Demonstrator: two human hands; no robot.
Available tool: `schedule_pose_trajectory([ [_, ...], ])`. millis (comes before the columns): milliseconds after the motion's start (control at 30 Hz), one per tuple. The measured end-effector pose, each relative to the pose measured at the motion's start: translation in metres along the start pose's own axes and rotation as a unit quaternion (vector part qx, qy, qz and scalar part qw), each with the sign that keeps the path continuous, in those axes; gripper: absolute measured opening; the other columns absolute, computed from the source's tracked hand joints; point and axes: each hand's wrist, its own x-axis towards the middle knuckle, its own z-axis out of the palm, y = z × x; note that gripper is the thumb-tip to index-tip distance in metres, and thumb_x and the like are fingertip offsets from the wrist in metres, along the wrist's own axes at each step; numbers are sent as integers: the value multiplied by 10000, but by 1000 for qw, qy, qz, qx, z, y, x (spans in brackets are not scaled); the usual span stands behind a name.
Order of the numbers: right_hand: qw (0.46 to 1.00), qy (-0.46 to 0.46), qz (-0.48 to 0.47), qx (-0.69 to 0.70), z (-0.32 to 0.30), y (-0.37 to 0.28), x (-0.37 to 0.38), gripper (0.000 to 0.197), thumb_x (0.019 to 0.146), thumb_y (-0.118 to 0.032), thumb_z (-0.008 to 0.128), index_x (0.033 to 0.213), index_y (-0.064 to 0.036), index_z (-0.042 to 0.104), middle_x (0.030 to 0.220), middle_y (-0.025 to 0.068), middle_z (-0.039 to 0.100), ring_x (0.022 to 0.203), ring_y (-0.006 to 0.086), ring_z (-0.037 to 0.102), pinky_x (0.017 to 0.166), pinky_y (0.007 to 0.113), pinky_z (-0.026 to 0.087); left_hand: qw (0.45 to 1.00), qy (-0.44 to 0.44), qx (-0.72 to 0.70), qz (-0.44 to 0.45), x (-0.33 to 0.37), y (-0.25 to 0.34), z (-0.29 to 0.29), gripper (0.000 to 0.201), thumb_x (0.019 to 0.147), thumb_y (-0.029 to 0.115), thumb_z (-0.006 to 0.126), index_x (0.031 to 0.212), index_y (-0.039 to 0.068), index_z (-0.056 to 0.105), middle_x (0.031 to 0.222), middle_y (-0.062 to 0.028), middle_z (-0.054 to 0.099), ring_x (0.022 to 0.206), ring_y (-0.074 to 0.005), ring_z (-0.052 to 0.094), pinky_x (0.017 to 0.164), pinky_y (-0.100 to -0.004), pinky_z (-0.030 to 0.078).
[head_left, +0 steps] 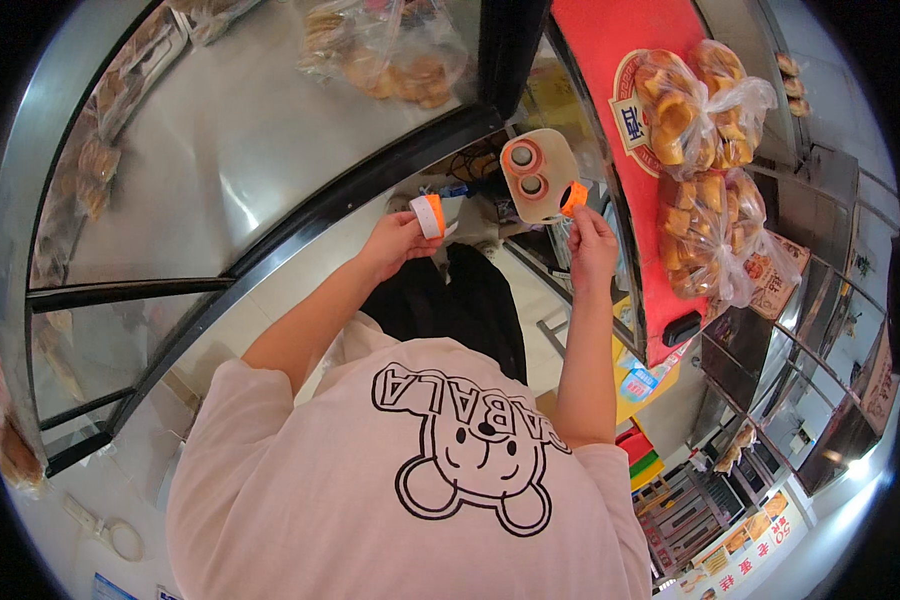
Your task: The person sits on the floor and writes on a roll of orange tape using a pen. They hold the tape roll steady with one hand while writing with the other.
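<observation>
Between the fingers of my left hand point(395, 243) is a small label roll point(427, 216), white on one side and orange on the other; a short pale strip hangs at its lower edge. My right hand point(592, 238) pinches an orange roll point(575, 194) with a dark opening, beside a cream plastic tub point(513, 136). Inside the tub lie two round rolls with pinkish-orange rims, an upper roll point(522, 154) and a lower roll point(533, 186). The two hands are apart, in front of my body.
A glass-topped display case point(200, 150) with a black frame stands at the left, with bagged baked goods point(410, 70) visible at its top. On a red counter point(610, 30) at the right sit bags of bread rolls point(705, 110). Metal shelving point(820, 300) stands beyond.
</observation>
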Motion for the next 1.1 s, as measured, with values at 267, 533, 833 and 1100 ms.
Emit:
schedule_pose_trajectory([
  [267,957,6,-182,-227,3,20,-4,163,847,-139,727,923,4,714,708,17,632,587,83,541,533,240,422,999,26,-4,-18,-3,-5,-5,289,981,251,533,1175,40,573,1040,-90,667,891,-185,667,800,-324,553],
  [533,745,-16,-440,-501,17,27,-15,105,772,-137,746,796,-59,681,705,86,629,645,277,609,592,367,481,992,10,109,62,-11,0,-2,247,950,152,551,1158,30,605,1003,-83,678,874,-164,666,784,-304,552],
  [833,725,-38,-493,-480,-17,42,-56,147,740,-112,776,819,-98,653,656,57,581,602,255,581,567,374,452,986,-102,62,120,-18,0,35,313,915,35,565,1224,84,555,980,-54,656,857,-179,675,716,-318,573],
  [1100,761,-10,-383,-524,-113,75,-106,137,739,-100,775,807,-98,655,644,55,589,590,244,581,548,360,447,960,-106,258,19,7,-39,83,287,973,117,452,1255,95,501,961,-46,650,821,-148,668,655,-280,534],
])
